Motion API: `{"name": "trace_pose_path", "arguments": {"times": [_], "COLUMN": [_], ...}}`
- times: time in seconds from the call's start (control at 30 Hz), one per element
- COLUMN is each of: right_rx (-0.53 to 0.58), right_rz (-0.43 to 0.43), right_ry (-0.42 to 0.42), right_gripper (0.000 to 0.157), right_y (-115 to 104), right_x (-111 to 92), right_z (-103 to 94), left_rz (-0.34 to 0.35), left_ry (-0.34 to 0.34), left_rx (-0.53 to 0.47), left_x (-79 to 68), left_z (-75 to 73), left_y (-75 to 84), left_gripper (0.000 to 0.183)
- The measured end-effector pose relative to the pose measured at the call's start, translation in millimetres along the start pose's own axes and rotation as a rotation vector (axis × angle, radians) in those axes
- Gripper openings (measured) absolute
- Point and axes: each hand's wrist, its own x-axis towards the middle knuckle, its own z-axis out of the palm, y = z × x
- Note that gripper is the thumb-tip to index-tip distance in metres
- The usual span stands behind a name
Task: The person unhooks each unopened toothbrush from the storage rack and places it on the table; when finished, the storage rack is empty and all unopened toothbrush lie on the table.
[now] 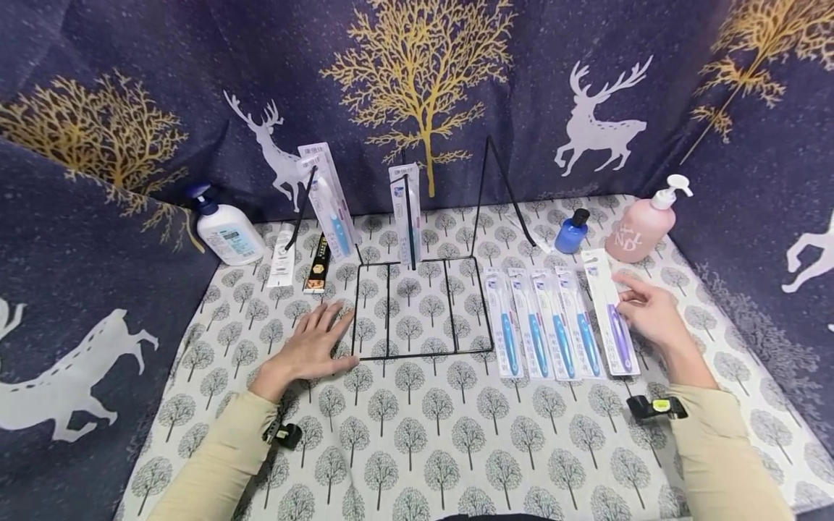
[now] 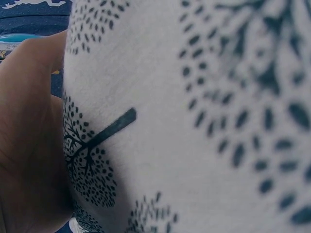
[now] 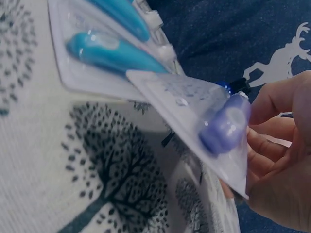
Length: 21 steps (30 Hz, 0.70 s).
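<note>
In the head view my right hand (image 1: 651, 312) grips the right edge of a packaged purple toothbrush (image 1: 619, 334). The right wrist view shows that pack (image 3: 224, 127) tilted up, thumb and fingers at its edge. Just left of it, several packaged blue toothbrushes (image 1: 536, 325) lie side by side. My left hand (image 1: 313, 347) rests flat on the patterned cloth with fingers spread, its fingertips right at the left side of a black wire rack (image 1: 423, 355). More packaged toothbrushes (image 1: 407, 210) stand on the rack's rear arms, two overlapping at the left (image 1: 331, 210).
At the back left are a white pump bottle (image 1: 229, 235), a white tube (image 1: 281, 260) and a black tube (image 1: 317, 268). A small blue bottle (image 1: 571, 235) and a pink pump bottle (image 1: 641, 228) stand at the back right. A dark curtain (image 1: 260, 43) hangs behind.
</note>
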Motion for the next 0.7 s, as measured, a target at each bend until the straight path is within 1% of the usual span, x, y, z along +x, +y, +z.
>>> {"name": "trace_pose_path", "arguments": {"times": [0.13,0.3,0.53,0.7], "right_rx": [-0.061,-0.116,-0.134,-0.185], "right_rz": [0.017,0.027,0.052,0.051], "right_ry": [-0.016,-0.031,-0.048,-0.064], "right_gripper": [0.052,0.052,0.052,0.052], "right_y": [5.8,11.5,15.9,16.0], "right_x": [3.3,6.2,7.0,5.9], "right_z": [1.1,2.6,4.6,5.1], "left_rz": [-0.007,-0.001,-0.001,0.001], "left_ry": [-0.007,0.002,-0.005,-0.003], "left_rx": [0.002,-0.002,0.001,-0.005], "left_x": [-0.8,-0.8,-0.2,0.0], "left_z": [-0.5,-1.3,-0.8,-0.1], "left_y": [-1.8,-2.2,-1.4,-1.1], "left_gripper": [0.090,0.090,0.091,0.090]}}
